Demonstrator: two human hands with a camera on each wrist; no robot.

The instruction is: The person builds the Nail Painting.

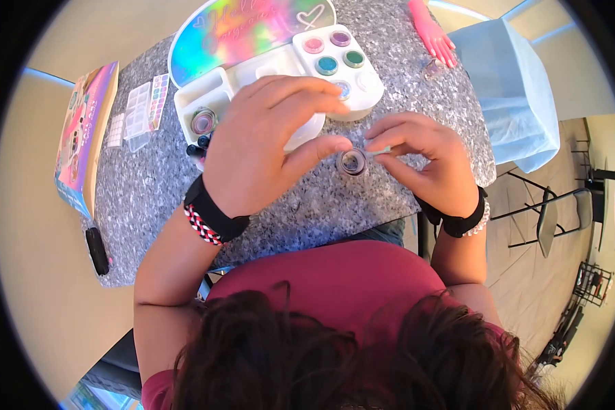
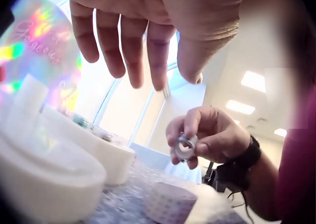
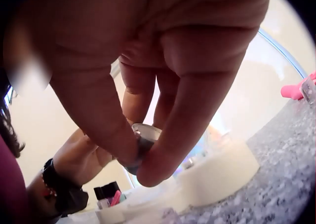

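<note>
My left hand (image 1: 263, 140) hovers over the front of the white tray (image 1: 363, 109), its fingers spread and nothing in its grasp. Thumb and fingers of my right hand (image 1: 430, 154) pinch a small ring-shaped thing (image 2: 185, 147) with a pale rim, held above the table. The right wrist view shows its whitish face and dark side between the fingertips; its exact kind I cannot tell. Just left of those fingertips, a small round roll (image 1: 353, 162) stands on the table; seen from the left wrist, its side is pale with dots.
Small jars of coloured glitter (image 1: 326, 65) sit in the tray, below a shiny rainbow panel (image 1: 249, 34). Further left are a clear compartment box (image 1: 139, 113) and a colourful carton (image 1: 85, 137). A pink model hand (image 1: 432, 34) lies at the back right.
</note>
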